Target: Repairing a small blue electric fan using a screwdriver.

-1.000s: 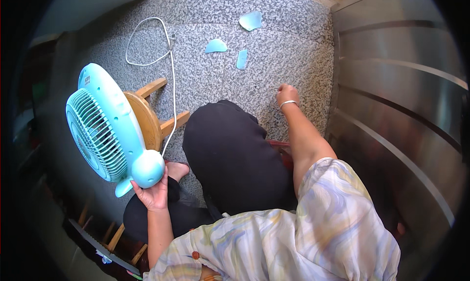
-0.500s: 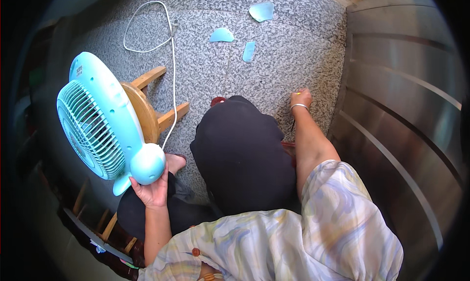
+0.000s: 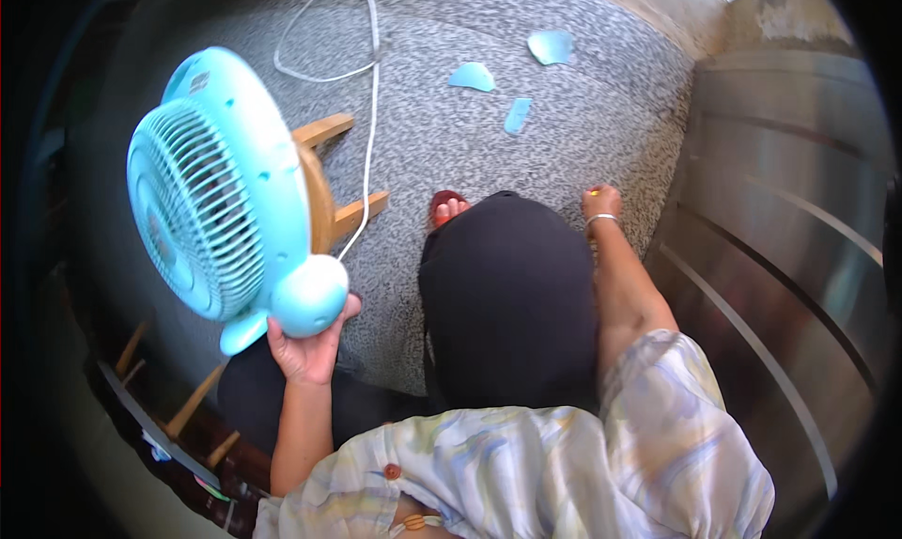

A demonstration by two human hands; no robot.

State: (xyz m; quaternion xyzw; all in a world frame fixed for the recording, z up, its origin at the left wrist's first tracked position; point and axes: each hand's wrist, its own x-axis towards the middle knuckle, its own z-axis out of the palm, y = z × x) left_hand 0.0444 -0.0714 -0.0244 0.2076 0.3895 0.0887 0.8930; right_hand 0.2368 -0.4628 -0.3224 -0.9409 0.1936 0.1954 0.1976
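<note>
A turquoise electric fan (image 3: pixel 272 163) with a round slatted grille leans tilted against a wooden stool at the left. My left hand (image 3: pixel 308 353) grips the rounded knob at its lower end, thumb and fingers curled around it. On the right, beyond my raised knee, my right hand (image 3: pixel 602 202) is closed low near the floor. A small yellow spot shows at its fingers; what it holds, if anything, I cannot make out. A white power cord (image 3: pixel 372 130) runs from behind the fan's lower end and loops on the floor.
Light blue curved pieces, a wide one (image 3: pixel 551 46), a half-round one (image 3: pixel 472 77) and a narrow one (image 3: pixel 518 115), lie on the speckled floor (image 3: pixel 432 144). The round wooden stool (image 3: pixel 320 196) stands behind the fan. A metal panel (image 3: pixel 780 219) rises at the right.
The view has shifted, so the floor, fan and pieces sit farther right in the picture. The fan appears slightly more upright, my left hand still on it. My right hand stays closed.
</note>
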